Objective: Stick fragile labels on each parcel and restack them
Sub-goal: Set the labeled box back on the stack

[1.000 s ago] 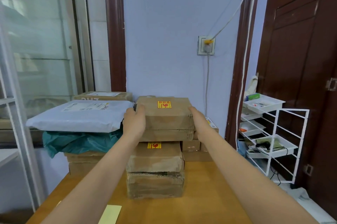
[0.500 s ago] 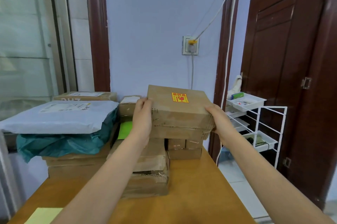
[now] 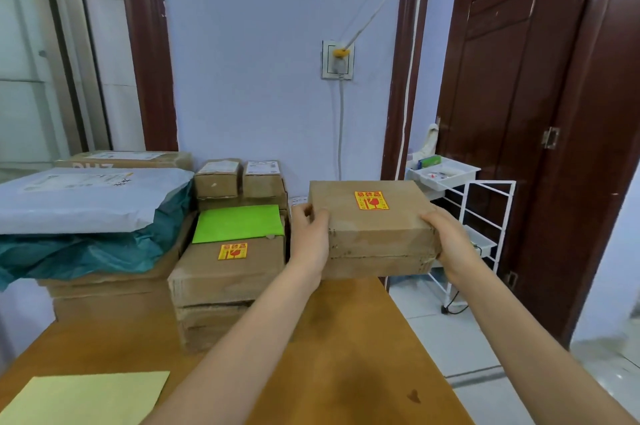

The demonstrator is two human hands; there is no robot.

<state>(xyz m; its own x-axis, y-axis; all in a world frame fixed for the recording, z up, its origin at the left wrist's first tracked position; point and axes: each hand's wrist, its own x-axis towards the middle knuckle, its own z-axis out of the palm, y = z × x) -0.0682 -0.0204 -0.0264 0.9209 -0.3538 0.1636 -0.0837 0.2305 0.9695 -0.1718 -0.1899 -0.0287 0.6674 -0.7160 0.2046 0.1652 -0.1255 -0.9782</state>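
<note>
A flat brown cardboard parcel [image 3: 377,234] with a yellow-and-red fragile label [image 3: 371,200] on top hangs in the air over the right end of the wooden table [image 3: 346,355]. My left hand [image 3: 310,237] grips its left side and my right hand [image 3: 450,244] grips its right side. To the left stands a stack of brown parcels [image 3: 221,289]; the top one carries a fragile label [image 3: 232,251] and a green sheet [image 3: 239,223].
Two small boxes [image 3: 239,179] sit behind the stack by the wall. A grey mailer bag [image 3: 83,196] over a teal bag lies on boxes at far left. A pale yellow sheet [image 3: 83,397] lies at the table's near left. A white wire rack [image 3: 464,210] stands at right by a brown door.
Both hands lifted the labelled parcel off the stack and carried it to the right. The parcel beneath, with its label and a green sheet, is now uncovered.
</note>
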